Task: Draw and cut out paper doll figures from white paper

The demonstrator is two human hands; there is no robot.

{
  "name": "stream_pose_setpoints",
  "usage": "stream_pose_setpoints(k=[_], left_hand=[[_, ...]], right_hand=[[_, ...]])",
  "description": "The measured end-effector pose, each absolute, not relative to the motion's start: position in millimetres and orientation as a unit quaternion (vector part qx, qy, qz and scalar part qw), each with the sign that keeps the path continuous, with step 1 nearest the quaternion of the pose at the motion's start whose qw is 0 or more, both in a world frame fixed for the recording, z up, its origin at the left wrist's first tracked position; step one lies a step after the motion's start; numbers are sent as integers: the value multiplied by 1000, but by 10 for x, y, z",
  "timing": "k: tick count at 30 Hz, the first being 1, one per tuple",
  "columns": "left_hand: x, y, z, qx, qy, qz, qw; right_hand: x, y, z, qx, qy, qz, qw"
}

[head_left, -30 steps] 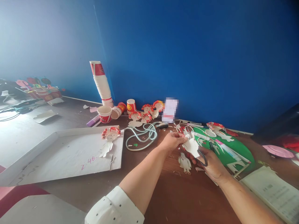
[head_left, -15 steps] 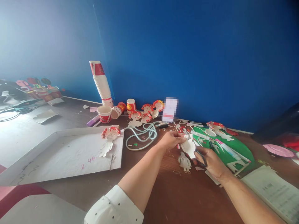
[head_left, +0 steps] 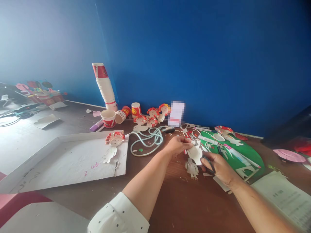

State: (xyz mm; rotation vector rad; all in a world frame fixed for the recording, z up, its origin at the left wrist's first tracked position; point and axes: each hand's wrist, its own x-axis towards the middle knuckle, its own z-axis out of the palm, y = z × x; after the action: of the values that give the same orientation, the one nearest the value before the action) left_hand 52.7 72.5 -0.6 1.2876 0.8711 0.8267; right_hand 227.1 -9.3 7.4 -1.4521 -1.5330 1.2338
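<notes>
My left hand (head_left: 178, 145) pinches the edge of a white piece of paper cup (head_left: 195, 154), curved and partly cut. My right hand (head_left: 216, 166) is closed round the dark handles of a pair of scissors (head_left: 209, 163), whose blades are mostly hidden behind the white piece. Just below lies a paper doll body cut-out (head_left: 191, 169), flat on the brown table. To the right, a green round mat (head_left: 254, 155) carries markers, scraps and a cut-out. Small paper clippings lie around both hands.
A white cardboard lid (head_left: 73, 161) at the left holds a paper doll with red curled hair (head_left: 115, 139). Behind are a coiled pale cable (head_left: 159, 139), a tall leaning stack of paper cups (head_left: 105, 87) and several finished-looking dolls (head_left: 152, 121). An open book (head_left: 283, 194) lies at the right.
Almost nothing differs. The white piece and the scissors have shifted very slightly between my hands, and both hands keep their grip.
</notes>
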Motion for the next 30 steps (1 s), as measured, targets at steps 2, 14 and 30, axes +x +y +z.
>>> stream_pose_setpoints(k=[2,14,30], left_hand=[[527,740,-26,570,379,361,634],[539,771,-91,547,368,374,652],[528,807,-89,551,356,377,654]], right_hand=[[2279,-91,80,-564,-595,466,333],[2264,-109,129,-577,-591,462,322],[2302,-112,162,-601,-596,443,294]])
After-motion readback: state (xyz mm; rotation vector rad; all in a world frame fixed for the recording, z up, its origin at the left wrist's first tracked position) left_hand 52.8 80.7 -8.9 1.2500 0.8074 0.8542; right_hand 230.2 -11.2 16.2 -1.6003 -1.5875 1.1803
